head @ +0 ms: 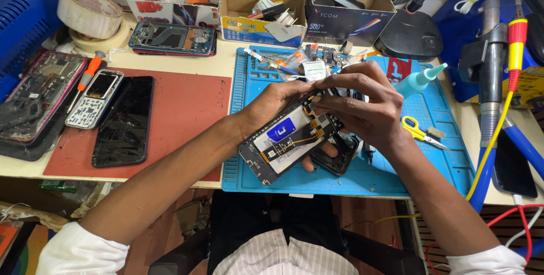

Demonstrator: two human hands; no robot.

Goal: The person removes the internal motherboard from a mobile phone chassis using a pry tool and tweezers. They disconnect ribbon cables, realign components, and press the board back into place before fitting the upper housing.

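- your left hand [271, 105] cradles an opened black smartphone with its back cover off [289, 138], fingers curled under it and a fingertip showing below its lower edge; the hand is closed on the phone.
- the phone sits tilted, one end low toward you and the other end raised toward the middle of the mat, its white inner plate, blue label and thin orange flex cable facing up.
- your right hand [362, 105] arches over the phone's upper end, fingertips pinched narrow and pressing on the top edge of the board; whether they hold a small part there you cannot tell.
- the phone hangs just above a bright blue silicone repair mat with moulded compartments [442, 156], not resting on it.
- under the phone, just beside your left fingers, lies a black curved phone back shell [335, 160] on the mat.
- right of your right hand, small yellow-handled scissors [418, 131] lie on the mat, near a pale teal squeeze bottle with a pointed nozzle [418, 80].
- well apart to your left, on a dull red flat mat [187, 110], lies a black glass screen panel [124, 121], with a white keypad phone [94, 98] just beside it.
- along the far edge stand open cardboard boxes of parts [262, 14].
- at far right a soldering iron with a red and yellow grip [515, 42] stands upright.
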